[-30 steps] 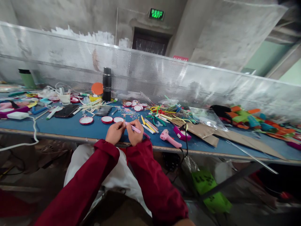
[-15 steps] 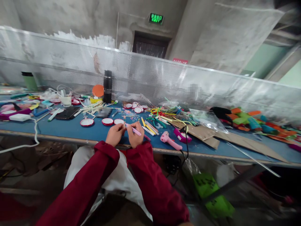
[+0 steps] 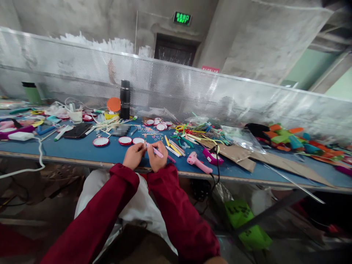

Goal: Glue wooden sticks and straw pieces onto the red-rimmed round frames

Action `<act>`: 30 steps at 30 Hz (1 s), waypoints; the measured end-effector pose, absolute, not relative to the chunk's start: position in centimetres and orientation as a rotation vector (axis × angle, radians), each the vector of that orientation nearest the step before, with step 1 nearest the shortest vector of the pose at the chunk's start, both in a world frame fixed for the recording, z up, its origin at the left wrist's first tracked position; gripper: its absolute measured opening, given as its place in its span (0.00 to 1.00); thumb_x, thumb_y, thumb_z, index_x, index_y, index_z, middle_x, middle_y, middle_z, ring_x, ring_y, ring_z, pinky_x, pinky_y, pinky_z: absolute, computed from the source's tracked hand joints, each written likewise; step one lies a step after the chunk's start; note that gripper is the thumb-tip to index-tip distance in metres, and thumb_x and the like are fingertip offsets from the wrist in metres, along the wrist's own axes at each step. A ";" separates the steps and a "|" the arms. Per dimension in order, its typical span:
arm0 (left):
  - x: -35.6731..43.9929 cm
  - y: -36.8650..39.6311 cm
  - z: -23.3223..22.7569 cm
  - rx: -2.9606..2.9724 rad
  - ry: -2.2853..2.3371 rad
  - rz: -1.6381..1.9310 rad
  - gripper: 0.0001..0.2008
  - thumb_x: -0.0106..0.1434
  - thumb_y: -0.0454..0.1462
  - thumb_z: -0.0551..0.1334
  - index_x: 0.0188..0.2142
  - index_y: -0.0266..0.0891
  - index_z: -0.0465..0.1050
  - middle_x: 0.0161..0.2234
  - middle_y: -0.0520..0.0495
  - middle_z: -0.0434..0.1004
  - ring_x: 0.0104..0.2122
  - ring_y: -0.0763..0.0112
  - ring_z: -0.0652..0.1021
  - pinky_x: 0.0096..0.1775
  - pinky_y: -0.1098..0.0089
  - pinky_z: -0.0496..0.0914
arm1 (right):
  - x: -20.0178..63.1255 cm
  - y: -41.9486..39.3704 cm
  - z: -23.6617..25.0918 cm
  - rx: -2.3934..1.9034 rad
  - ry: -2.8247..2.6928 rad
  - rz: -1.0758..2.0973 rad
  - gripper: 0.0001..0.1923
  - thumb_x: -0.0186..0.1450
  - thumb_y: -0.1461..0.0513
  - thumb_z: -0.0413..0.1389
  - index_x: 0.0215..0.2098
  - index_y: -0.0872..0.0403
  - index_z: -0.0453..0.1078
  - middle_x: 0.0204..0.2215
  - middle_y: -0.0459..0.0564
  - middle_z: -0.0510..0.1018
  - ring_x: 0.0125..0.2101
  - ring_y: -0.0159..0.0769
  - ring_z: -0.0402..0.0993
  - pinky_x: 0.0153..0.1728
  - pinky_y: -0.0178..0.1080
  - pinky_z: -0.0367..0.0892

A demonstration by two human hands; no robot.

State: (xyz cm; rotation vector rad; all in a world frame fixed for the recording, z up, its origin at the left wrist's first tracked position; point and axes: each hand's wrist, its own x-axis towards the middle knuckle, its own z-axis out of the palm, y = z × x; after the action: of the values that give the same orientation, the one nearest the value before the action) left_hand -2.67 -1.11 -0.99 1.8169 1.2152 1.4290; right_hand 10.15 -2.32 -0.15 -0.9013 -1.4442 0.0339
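My left hand [image 3: 133, 156] is closed in a pinch around a small, flat, light-brown stick [image 3: 145, 137], whose upper end stands above the fingertips. Right beside it, my right hand [image 3: 158, 160] grips a pink marker pen [image 3: 157, 152] with its tip end toward the stick. Whether the tip touches the stick is too small to tell. Just beyond the left hand lie red-rimmed white discs [image 3: 125, 140]. Several marker pens [image 3: 173, 149] in yellow, white and pink rest to the right of my right hand. A purple pen [image 3: 171, 159] is partly hidden behind that hand.
A pink glue gun [image 3: 198, 163] with a black cord lies near the table's front edge. Pipe cleaners [image 3: 203, 132] and cardboard [image 3: 236, 157] spread to the right. A black bottle [image 3: 125, 99] stands at the back; a phone [image 3: 78, 131] lies left.
The view has shifted very slightly. Both hands keep their grips on the stick and the marker, with almost no visible movement.
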 end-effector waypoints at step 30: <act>-2.8 -1.2 -1.0 1.865 1.204 1.419 0.15 0.62 0.43 0.57 0.21 0.40 0.63 0.20 0.54 0.66 0.24 0.73 0.66 0.28 0.71 0.58 | 10.2 -2.4 -0.1 -0.893 -1.471 -0.022 0.10 0.66 0.58 0.54 0.28 0.51 0.64 0.24 0.45 0.72 0.28 0.35 0.69 0.33 0.38 0.63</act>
State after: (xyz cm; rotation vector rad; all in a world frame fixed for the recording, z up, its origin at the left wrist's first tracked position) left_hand -2.80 -1.19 -1.05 1.8648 1.2043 1.4190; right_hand 10.16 -2.43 -0.12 -0.8929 -1.4714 -0.0220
